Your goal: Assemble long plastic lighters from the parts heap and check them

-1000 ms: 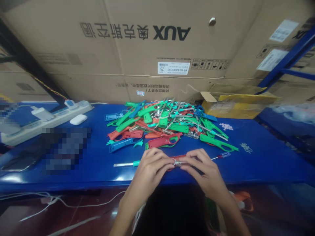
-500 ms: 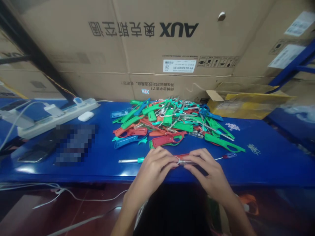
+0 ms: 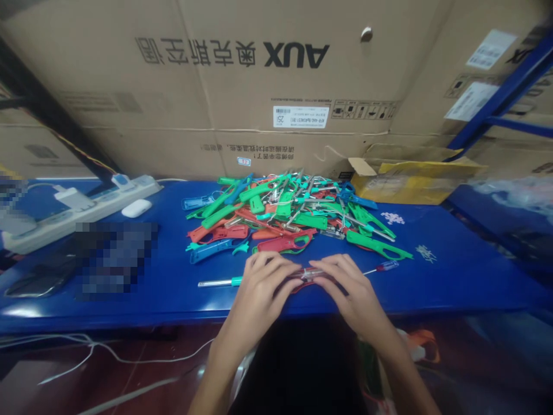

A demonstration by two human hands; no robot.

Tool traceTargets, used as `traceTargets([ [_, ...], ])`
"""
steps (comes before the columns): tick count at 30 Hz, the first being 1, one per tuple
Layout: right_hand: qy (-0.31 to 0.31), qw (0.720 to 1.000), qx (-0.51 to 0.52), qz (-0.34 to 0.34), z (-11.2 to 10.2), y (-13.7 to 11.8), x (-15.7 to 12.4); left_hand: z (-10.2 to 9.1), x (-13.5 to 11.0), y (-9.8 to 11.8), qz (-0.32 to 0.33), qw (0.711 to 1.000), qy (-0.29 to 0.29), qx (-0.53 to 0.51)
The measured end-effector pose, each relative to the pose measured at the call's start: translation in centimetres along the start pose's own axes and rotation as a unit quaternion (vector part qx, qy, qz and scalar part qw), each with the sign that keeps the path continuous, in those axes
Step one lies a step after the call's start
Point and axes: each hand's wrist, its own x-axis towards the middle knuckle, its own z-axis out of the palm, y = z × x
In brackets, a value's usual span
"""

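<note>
Both of my hands meet over the near edge of the blue table [image 3: 453, 276]. My left hand [image 3: 263, 282] and my right hand [image 3: 345, 288] are closed with pinching fingers on a small red plastic part [image 3: 305, 276] that has a metal piece and a thin wire spring at its middle. Just behind them lies a big heap of green, red, blue and teal plastic handle shells [image 3: 285, 216] mixed with metal tubes. A teal-handled screwdriver [image 3: 218, 282] lies left of my left hand. A red-handled screwdriver [image 3: 384, 267] lies right of my right hand.
Large AUX cardboard boxes [image 3: 242, 86] form a wall behind the table. A white power strip [image 3: 86, 207] and white earbud case [image 3: 136, 208] sit at the left. An open yellow-lined carton [image 3: 415, 178] stands at the right, with small white parts [image 3: 393, 218] nearby. Cables hang below the table.
My hands keep holding the red part between them, with small finger shifts. The view swung slightly right and then back left.
</note>
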Motion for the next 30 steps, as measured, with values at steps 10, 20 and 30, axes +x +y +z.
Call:
traceTargets([
  [10,0.01,0.999,-0.019,0.028,0.5,0.3,0.2,-3.1,-3.0,-2.0,-0.034,0.994,0.063,0.088],
  [20,-0.014,0.999,-0.01,0.048,0.4,0.4,0.1,-2.9,-3.3,-3.0,-0.035,0.992,0.038,0.118],
  [30,-0.011,0.999,0.006,0.052,0.5,0.3,0.1,-3.0,-3.4,-3.6,-0.052,0.992,0.046,0.109],
])
